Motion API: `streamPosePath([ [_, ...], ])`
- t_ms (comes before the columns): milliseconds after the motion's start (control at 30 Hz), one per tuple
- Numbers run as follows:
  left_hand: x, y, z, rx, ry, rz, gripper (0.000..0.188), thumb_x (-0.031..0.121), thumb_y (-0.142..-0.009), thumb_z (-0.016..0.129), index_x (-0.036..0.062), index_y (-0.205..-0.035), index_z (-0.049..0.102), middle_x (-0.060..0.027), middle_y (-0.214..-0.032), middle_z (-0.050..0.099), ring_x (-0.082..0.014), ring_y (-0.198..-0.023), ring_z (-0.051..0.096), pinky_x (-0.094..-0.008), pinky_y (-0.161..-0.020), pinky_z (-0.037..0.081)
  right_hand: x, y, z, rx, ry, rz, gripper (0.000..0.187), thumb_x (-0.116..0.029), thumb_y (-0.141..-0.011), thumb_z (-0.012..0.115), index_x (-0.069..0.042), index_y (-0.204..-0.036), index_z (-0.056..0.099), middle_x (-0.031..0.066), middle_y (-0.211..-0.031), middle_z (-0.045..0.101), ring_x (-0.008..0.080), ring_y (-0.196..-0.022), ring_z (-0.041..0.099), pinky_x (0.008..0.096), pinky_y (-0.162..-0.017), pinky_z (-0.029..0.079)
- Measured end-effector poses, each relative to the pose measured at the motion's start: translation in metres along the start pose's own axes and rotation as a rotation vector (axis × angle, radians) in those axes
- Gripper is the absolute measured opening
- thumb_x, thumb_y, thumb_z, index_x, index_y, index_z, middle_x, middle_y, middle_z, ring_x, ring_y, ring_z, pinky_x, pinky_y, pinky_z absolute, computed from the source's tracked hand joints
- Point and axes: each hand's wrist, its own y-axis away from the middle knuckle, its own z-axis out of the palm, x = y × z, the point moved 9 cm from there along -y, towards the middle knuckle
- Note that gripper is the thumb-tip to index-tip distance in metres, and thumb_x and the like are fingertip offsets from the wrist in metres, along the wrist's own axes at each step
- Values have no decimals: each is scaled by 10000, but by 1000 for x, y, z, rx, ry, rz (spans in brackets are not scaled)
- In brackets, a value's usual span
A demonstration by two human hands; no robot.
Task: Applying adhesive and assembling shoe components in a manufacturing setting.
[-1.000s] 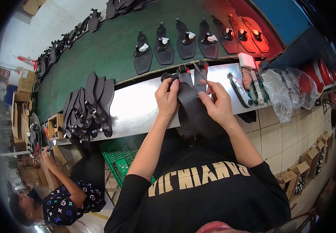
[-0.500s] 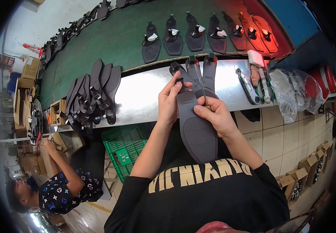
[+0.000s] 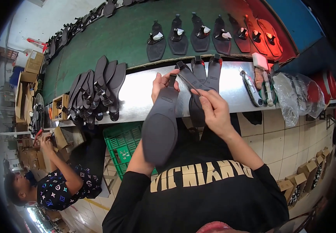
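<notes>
My left hand [image 3: 161, 86] is closed around the heel end of a dark sandal [image 3: 159, 130], whose sole faces up and whose toe hangs down over my left forearm. Pinched in my right hand [image 3: 216, 113] is a thin metal awl-like tool [image 3: 190, 82], its handle mostly hidden by my fingers. The tool's tip reaches to the small black heel, beside my left fingertips; whether it touches is too small to tell. Just beyond my right hand, several heeled sandals [image 3: 213, 74] lie sole up, fanned out on the metal bench edge [image 3: 137, 87].
Sandals [image 3: 178, 40] stand in a row on the green belt [image 3: 133, 42], the right ones under red light. A sandal pile [image 3: 105, 83] lies left. A box cutter [image 3: 250, 87] and plastic bag [image 3: 292, 97] lie right. A green crate [image 3: 123, 145] is below; a co-worker [image 3: 65, 182] sits left.
The sandal in my left hand has moved left and tilted, its toe swinging left. The tool has turned from nearly upright to slanting toward that heel. My right hand has moved slightly.
</notes>
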Motion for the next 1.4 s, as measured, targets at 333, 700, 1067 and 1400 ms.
streamPosePath([
  [333, -48, 71, 5, 90, -78, -387, 824, 754, -890, 315, 15, -1073, 633, -19, -797, 537, -117, -710, 474, -241, -665, 394, 14, 51, 38, -601, -576, 691, 691, -42, -954, 459, -274, -1538, 172, -4, -658, 479, 48, -500, 434, 186, -480, 391],
  [700, -44, 105, 2, 219, -160, -285, 776, 649, -956, 302, -41, -1003, 654, -36, -804, 553, -132, -710, 466, -256, -693, 367, 33, 87, 54, -486, -875, 829, 603, -53, -974, 458, -257, -1512, 280, -44, -635, 439, 16, -524, 379, 158, -466, 326],
  [1067, -56, 112, -21, 122, -295, -159, 757, 571, -980, 224, -36, -914, 671, -27, -758, 531, -136, -674, 454, -256, -667, 347, 43, 95, 63, -450, -860, 699, 523, -35, -966, 475, -165, -1466, 393, -47, -646, 492, 13, -545, 385, 163, -484, 329],
  [1400, -74, 121, -36, 195, -136, -125, 532, 425, -993, 326, -19, -891, 600, -60, -704, 566, -138, -611, 509, -263, -575, 387, 41, 101, 61, -392, -867, 769, 473, -39, -960, 472, -169, -1415, 480, -60, -634, 461, 6, -536, 374, 159, -486, 325],
])
